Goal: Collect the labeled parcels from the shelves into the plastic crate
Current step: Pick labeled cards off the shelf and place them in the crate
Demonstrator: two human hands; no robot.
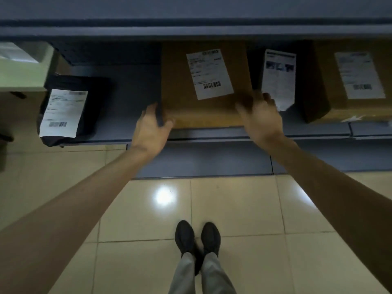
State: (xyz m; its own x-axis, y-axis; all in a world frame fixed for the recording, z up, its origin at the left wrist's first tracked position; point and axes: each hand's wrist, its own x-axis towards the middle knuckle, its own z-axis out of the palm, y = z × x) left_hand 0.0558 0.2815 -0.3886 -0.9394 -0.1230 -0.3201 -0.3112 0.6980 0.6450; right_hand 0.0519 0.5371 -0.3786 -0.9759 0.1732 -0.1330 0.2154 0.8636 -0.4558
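Left hand (151,128), right hand (262,117) grip box (182,81) beside mailer (277,77).

Fingertips of my left hand (151,129) hide behind the cardboard box (182,81); my right hand (262,115) is blurred. The label (210,74) beyond my grip is unreadable; rightward, another box (331,81) is cut off.
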